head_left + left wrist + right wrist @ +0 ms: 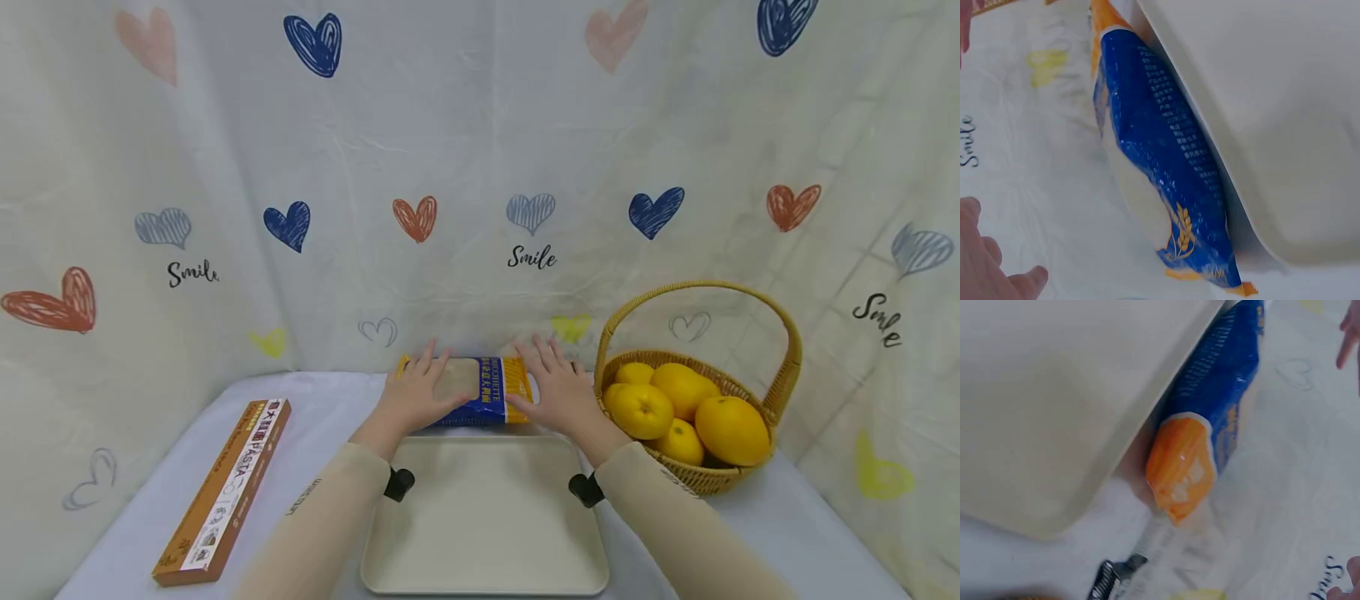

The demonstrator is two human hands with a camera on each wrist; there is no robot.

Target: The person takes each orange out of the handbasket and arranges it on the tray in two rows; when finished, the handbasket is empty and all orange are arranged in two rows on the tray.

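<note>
Resting: both hands lie on the pasta bag (472,390), which sits on the counter (787,517) just behind the tray (483,567).
Left hand (420,393): fingers straight, flat on the bag's left end (grip wide).
Right hand (558,392): fingers spread at its orange end.
Nearby: basket (780,392) of oranges (731,429) right, pasta box (225,492) left.
</note>
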